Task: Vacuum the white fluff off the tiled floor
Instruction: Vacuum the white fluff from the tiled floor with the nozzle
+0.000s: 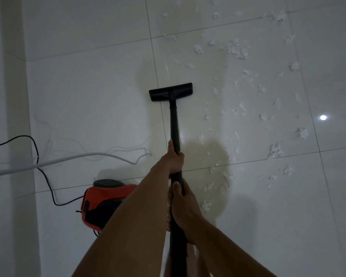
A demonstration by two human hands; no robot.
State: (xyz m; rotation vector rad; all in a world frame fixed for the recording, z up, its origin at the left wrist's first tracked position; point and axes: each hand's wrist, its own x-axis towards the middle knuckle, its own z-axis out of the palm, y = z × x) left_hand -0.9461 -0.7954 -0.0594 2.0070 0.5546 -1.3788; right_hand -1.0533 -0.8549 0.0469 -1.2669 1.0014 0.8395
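Note:
A black vacuum wand (174, 124) runs from my hands down to a flat black floor nozzle (171, 91) resting on the pale tiled floor (92, 92). My left hand (173, 159) grips the wand higher up its length, and my right hand (183, 202) grips it closer to my body. White fluff (238, 49) lies scattered in many small tufts across the tiles to the right of the nozzle and beyond it. The nozzle sits just left of the fluff patch, on a tile joint.
The red and black vacuum body (104, 202) stands on the floor at my left, partly behind my left forearm. A black power cord (46, 176) and a white cable (54, 161) trail leftward. A wall (10, 96) runs along the left edge.

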